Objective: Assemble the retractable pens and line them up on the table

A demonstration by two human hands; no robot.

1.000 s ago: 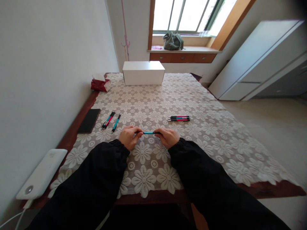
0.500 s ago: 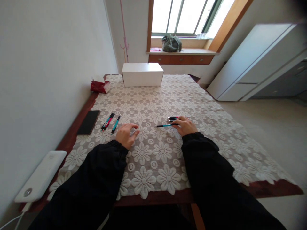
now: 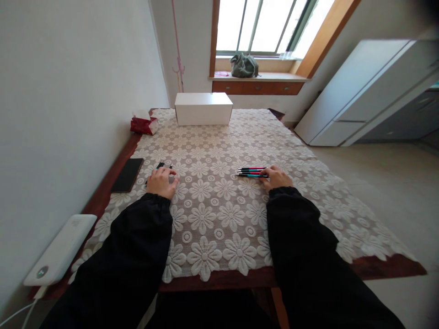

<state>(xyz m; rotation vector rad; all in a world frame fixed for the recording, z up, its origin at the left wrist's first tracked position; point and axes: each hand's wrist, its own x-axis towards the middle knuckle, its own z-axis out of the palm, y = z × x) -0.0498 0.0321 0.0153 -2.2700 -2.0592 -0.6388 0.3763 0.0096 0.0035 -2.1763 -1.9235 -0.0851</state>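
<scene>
My right hand [image 3: 276, 177] pinches the near end of a turquoise-and-black pen [image 3: 249, 175]. That pen lies beside several other pens, among them a red-and-black pen [image 3: 252, 168], all roughly parallel with tips pointing left. Over the left group of pens hovers my left hand [image 3: 162, 182], thumb and forefinger curved with a gap between them. It covers most of that group; only dark pen ends [image 3: 160, 165] and one pen tip [image 3: 171, 166] show past the fingers. Whether its fingertips touch a pen is hidden.
A dark flat notebook-like object [image 3: 127, 175] lies left of my left hand. On the table's left edge is a white power bank [image 3: 61, 249] with a cable. A white box [image 3: 203, 109] and a red tissue pack [image 3: 144, 125] stand at the back. Floral lace cloth [image 3: 219, 214] covers the table.
My right hand has moved right and slightly away, bringing the turquoise pen alongside the others. My left hand has moved left from bare cloth to over the left pens.
</scene>
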